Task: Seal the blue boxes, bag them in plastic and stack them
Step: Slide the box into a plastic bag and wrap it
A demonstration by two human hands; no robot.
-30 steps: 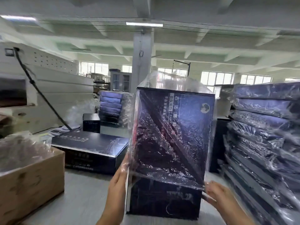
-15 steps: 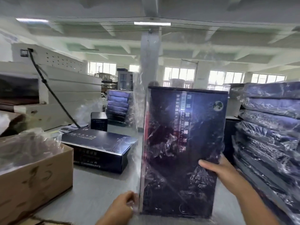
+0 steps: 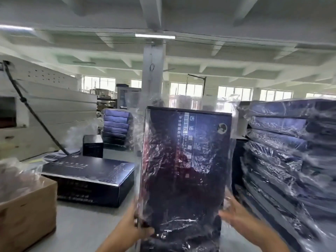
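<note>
Head camera view: a blue box (image 3: 185, 170) stands upright on its short end at the centre of the frame, printed face toward the viewer, wrapped in a clear plastic bag (image 3: 138, 128) that crinkles over the front and rises loosely above its top edge.

The left hand (image 3: 131, 224) grips the box's lower left edge at about 6 o'clock, thumb curled onto the front through the plastic. The right hand (image 3: 234, 213), at about 5 o'clock, lies against the lower right side with fingers straight and spread. It is blurred, so how firmly it presses is unclear.

At 3 o'clock, just beside the held box, is a tall stack of bagged boxes (image 3: 291, 160). At 8 o'clock an unbagged blue box (image 3: 87, 171) lies flat on the grey table (image 3: 81, 220), with a small dark box (image 3: 92, 145) upright behind it. Farther back, at about 10 o'clock, is a short pile of blue boxes (image 3: 115, 124).

A cardboard carton (image 3: 27, 211) with crumpled plastic (image 3: 14, 171) inside sits at the 8 o'clock edge. A white machine (image 3: 51, 113) with a black cable (image 3: 31, 110) slanting across it fills 9 o'clock, and a pillar (image 3: 153, 73) rises at 12 o'clock.
</note>
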